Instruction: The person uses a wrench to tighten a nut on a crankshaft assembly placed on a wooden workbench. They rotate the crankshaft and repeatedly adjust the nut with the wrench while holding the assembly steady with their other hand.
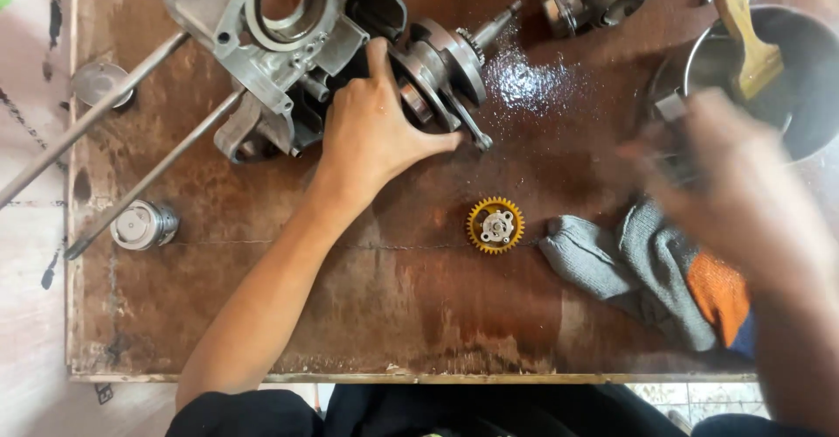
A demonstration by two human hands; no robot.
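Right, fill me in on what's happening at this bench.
A person works at a worn, oily brown wooden board. Their left hand grips a steel crankshaft with its connecting rod, which lies against a grey cast-metal engine case. The right hand is blurred, in the air beside a dark metal bowl holding a paintbrush. A small yellow toothed gear and a grey and orange knitted glove lie loose on the board.

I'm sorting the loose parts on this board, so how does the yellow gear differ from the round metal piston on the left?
The yellow gear is flat and toothed with a silver hub; the piston is a plain silver cylinder without teeth. The gear lies flat near the grey cloth, right of the left hand; the piston lies on its side beside the long rod near the board's left edge. Both lie loose, untouched by either hand.
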